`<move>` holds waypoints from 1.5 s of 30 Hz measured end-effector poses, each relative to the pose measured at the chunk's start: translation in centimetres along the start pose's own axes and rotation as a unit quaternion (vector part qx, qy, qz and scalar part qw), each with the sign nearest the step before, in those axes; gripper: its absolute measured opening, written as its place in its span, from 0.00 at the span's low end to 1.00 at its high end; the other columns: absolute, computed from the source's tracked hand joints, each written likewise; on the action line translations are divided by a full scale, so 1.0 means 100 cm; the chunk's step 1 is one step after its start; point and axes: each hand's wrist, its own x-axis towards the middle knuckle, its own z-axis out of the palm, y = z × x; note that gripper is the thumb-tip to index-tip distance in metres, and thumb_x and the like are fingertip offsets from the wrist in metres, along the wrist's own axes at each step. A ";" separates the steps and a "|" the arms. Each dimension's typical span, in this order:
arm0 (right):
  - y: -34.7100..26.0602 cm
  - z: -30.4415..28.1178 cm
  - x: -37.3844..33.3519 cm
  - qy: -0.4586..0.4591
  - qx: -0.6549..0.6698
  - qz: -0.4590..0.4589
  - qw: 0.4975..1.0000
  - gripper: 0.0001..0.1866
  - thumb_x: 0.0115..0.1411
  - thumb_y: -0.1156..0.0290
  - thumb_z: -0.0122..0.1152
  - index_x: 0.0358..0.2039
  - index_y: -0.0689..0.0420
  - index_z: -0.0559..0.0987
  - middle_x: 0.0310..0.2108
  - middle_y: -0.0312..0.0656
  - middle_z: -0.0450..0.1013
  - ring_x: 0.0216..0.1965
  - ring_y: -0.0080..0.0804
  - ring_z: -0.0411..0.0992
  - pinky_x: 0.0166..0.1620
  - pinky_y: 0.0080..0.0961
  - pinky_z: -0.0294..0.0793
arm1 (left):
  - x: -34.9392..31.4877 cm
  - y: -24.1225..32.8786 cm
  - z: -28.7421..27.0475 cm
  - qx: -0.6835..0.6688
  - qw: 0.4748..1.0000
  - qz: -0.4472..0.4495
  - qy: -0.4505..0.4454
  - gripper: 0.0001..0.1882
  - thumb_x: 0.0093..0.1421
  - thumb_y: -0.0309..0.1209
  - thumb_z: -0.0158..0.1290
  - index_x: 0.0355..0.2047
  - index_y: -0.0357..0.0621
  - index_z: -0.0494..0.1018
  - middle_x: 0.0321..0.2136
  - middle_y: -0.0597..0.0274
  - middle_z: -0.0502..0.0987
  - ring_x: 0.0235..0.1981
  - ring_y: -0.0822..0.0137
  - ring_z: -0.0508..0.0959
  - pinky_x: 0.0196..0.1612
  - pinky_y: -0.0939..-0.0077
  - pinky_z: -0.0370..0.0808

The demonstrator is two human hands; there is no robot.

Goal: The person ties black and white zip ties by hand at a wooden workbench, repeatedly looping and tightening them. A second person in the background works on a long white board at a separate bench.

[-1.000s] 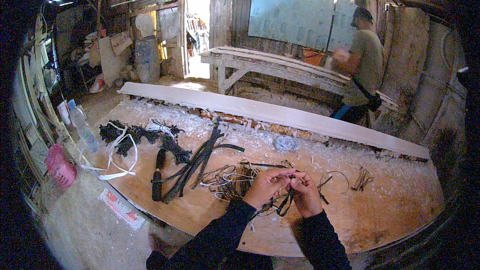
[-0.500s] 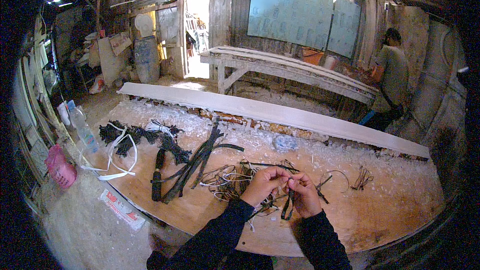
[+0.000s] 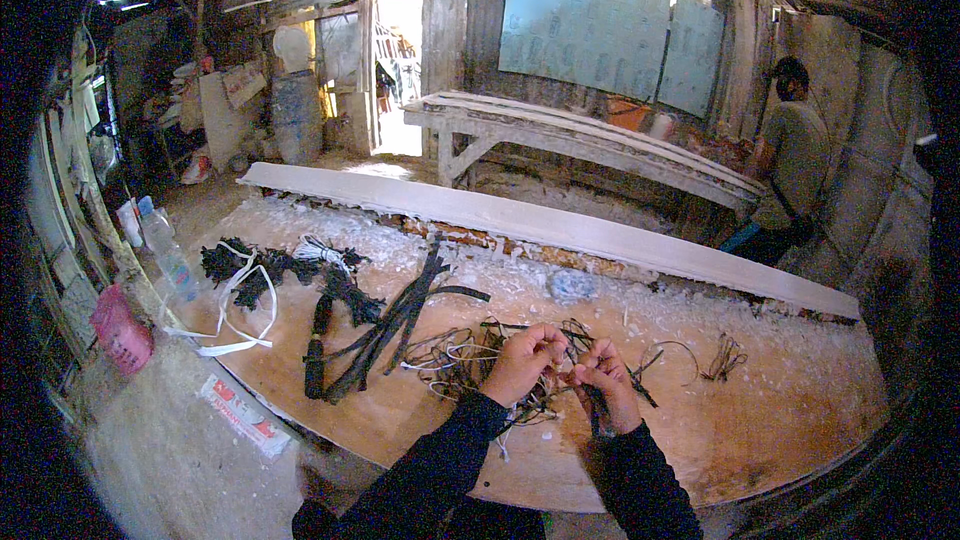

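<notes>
My left hand (image 3: 522, 368) and my right hand (image 3: 610, 386) meet above the wooden board (image 3: 690, 445), fingertips pinched close together. Between them runs a thin black strip (image 3: 598, 418), whose lower end hangs beside my right palm; its exact path through the fingers is partly hidden. Under and left of my left hand lies a tangle of dark and white cords (image 3: 455, 355). Farther left rest long black strips (image 3: 395, 325), a black-wrapped handle-like piece (image 3: 316, 350), and bundles of black cord (image 3: 350, 298). A white strap (image 3: 232, 345) curls over the board's left edge.
A long white ledge (image 3: 520, 220) borders the board's far side, with white crumbs along it. A crumpled bluish clump (image 3: 572, 286) lies near it. At left are a clear bottle (image 3: 168, 255) and a pink bag (image 3: 122, 330). A co-worker (image 3: 790, 155) stands by the far bench (image 3: 590, 145).
My hands have drawn slightly apart, the left fingertips lifting a little. The strip's hanging loop below the fingers has shifted toward my right palm. The co-worker's posture has changed slightly.
</notes>
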 end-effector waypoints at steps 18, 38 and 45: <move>-0.006 0.018 -0.005 0.056 -0.073 -0.005 0.996 0.07 0.52 0.74 0.55 0.29 0.52 0.65 0.21 0.29 0.64 0.21 0.17 0.62 0.23 0.12 0.58 | -0.003 0.016 -0.001 -0.193 0.971 -0.078 -0.118 0.06 0.53 0.30 0.53 0.29 0.42 0.70 0.27 0.67 0.73 0.27 0.75 0.73 0.30 0.83 0.70; 0.004 0.015 -0.008 -0.001 -0.143 -0.076 0.987 0.12 0.53 0.78 0.51 0.24 0.50 0.58 0.19 0.29 0.58 0.17 0.15 0.55 0.19 0.13 0.53 | -0.001 0.001 -0.004 -0.188 0.967 -0.124 -0.119 0.08 0.55 0.34 0.50 0.31 0.42 0.70 0.24 0.70 0.72 0.24 0.80 0.71 0.26 0.86 0.69; 0.002 0.018 -0.006 0.051 -0.161 -0.031 0.985 0.07 0.55 0.71 0.52 0.34 0.55 0.66 0.21 0.32 0.63 0.24 0.21 0.63 0.26 0.17 0.62 | -0.003 0.015 -0.005 -0.148 0.984 -0.078 -0.054 0.10 0.55 0.36 0.51 0.30 0.42 0.71 0.22 0.72 0.71 0.20 0.83 0.68 0.20 0.88 0.63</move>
